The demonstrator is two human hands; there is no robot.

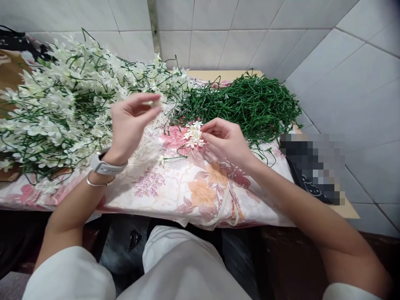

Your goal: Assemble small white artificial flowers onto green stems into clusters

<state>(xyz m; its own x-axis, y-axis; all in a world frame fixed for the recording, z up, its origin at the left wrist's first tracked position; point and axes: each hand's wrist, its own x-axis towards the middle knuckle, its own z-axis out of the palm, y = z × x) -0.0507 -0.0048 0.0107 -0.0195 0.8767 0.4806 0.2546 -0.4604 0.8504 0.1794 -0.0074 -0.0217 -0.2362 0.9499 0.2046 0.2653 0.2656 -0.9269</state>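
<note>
My right hand (226, 141) is closed, its thumb and fingers pinching the edge of a small cluster of white artificial flowers (194, 135) above the floral cloth. Up and to the left, my left hand (133, 121) is closed in a pinch; a small pale bit shows at its fingertips, too blurred to name. Behind and left of that hand spreads a large heap of white artificial flowers on green stems (78, 100). A tangled pile of bare green plastic stems (240, 108) lies beyond my right hand. One loose stem with a white flower (173, 158) rests between my hands.
A cloth with pink and orange flowers (200, 191) covers the table. At the right edge a dark item (309, 183), partly pixelated, lies on a cardboard sheet (350, 211). White tiled walls (212, 46) close off the back and right. Brown cardboard (11, 68) stands far left.
</note>
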